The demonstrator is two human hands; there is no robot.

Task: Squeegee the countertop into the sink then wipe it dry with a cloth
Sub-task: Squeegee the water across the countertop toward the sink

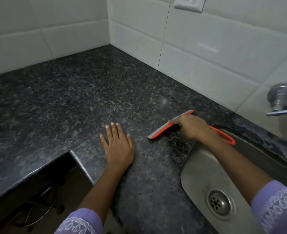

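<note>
An orange squeegee [162, 130] with a grey rubber blade lies with its blade on the dark speckled granite countertop [71, 98], just left of the steel sink [205, 179]. My right hand [194, 126] grips its handle near the blade; the looped orange handle end sticks out over the sink's rim. My left hand [118, 146] rests flat on the countertop with straight fingers, a short way left of the blade. No cloth is in view.
White tiled walls meet in a corner behind the counter, with a socket [189, 3] high up. A chrome tap [281, 102] juts from the right wall above the sink. The counter has a cut-in front edge [71, 153] at lower left, over a dark space.
</note>
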